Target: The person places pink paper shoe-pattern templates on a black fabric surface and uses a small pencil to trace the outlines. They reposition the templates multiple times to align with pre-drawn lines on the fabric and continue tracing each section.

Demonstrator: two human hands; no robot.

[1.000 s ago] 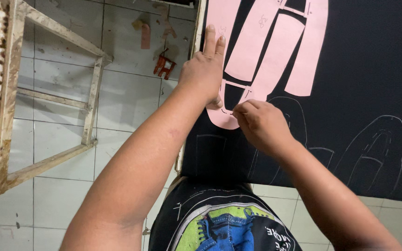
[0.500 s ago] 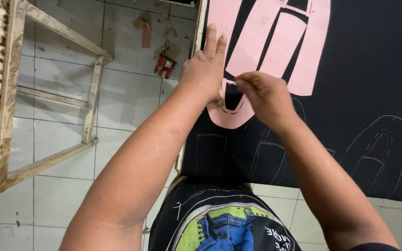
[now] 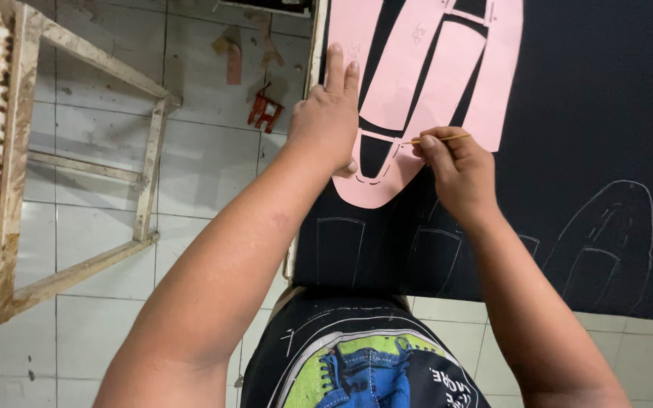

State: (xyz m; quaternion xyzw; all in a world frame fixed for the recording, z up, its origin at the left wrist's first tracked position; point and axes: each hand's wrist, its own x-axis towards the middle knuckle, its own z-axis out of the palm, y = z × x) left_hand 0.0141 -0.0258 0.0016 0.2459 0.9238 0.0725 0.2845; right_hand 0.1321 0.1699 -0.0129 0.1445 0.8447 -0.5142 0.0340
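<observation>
Two hands: left hand flat pinning pink template; right hand grip pinching marking stick.

You have no packages, labels, signs or screens in front of you, nothing boxed, nothing tagged, nothing posted, no display anywhere in your view.

Pink paper stencil cut off by top edge; thin yellow marking stick with tip hidden behind right hand.
</observation>
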